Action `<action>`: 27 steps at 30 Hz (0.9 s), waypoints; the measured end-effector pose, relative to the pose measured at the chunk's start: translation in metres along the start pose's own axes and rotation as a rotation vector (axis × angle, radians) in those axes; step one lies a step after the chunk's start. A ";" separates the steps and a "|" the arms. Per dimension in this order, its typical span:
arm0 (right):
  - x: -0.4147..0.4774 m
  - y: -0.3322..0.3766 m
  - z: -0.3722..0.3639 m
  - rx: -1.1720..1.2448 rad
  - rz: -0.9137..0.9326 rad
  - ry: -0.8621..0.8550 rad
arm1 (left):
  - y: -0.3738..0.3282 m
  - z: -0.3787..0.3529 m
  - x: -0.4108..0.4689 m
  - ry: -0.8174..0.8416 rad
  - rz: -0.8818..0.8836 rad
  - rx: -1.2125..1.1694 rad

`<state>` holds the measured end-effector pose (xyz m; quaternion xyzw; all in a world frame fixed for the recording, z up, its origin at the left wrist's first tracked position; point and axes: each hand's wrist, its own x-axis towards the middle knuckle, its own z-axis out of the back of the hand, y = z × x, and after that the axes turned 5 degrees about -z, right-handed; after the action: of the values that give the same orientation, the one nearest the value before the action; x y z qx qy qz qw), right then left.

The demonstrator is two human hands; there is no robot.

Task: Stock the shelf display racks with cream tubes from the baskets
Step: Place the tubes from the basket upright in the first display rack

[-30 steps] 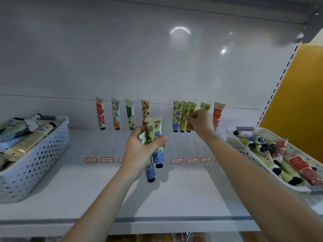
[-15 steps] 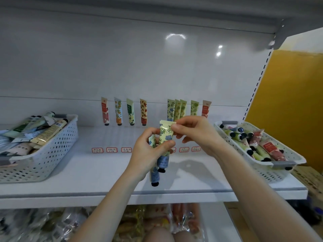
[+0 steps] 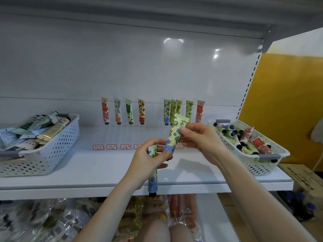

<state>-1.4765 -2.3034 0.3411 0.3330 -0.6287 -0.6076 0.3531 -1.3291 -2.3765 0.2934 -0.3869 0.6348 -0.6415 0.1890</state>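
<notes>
In front of the white shelf [image 3: 104, 170], my left hand [image 3: 148, 163] grips a blue-flowered cream tube [image 3: 153, 182] that hangs cap down. Its fingertips also touch the lower end of a second blue-flowered tube [image 3: 175, 133]. My right hand [image 3: 201, 138] pinches that second tube near its top, tilted to the right. Several tubes [image 3: 129, 111] stand in the display rack at the back wall, with a group of green and blue ones [image 3: 173, 109] further right. The right basket [image 3: 269, 165] holds several loose tubes.
A white perforated basket [image 3: 52, 151] full of larger tubes sits at the shelf's left end. Red-framed price labels [image 3: 111, 147] line the shelf below the rack. Packaged goods [image 3: 52, 219] lie on the level below. A yellow wall [image 3: 286, 102] and cardboard boxes [image 3: 300, 173] are on the right.
My right hand left the rack and came down to pinch the upper tube held by my left hand. The tube is now drawn up and tilted. The view pulled back and down.
</notes>
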 end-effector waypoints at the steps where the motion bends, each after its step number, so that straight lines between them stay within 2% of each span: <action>1: 0.001 -0.002 -0.001 -0.017 -0.004 0.007 | 0.000 0.000 0.001 0.000 0.004 0.005; 5: 0.012 -0.003 0.002 -0.014 0.026 -0.040 | 0.007 0.004 0.007 -0.064 0.006 0.033; 8: 0.033 0.001 0.011 -0.050 0.106 -0.204 | 0.010 0.015 0.015 -0.186 0.014 -0.002; 13: 0.088 0.002 0.009 -0.299 0.206 -0.439 | 0.008 0.034 0.029 -0.296 -0.060 0.073; 16: 0.124 -0.003 -0.006 -0.495 0.227 -0.458 | 0.009 0.041 0.039 -0.332 -0.052 0.027; 22: 0.177 -0.021 -0.035 -0.655 0.273 -0.438 | 0.013 0.048 0.065 -0.362 -0.006 -0.026; 27: 0.202 -0.035 -0.046 -0.786 0.207 -0.441 | 0.018 0.053 0.078 -0.341 -0.022 -0.050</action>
<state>-1.5446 -2.5001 0.3149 -0.0279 -0.4408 -0.8176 0.3693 -1.3434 -2.4714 0.2904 -0.5016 0.6052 -0.5526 0.2772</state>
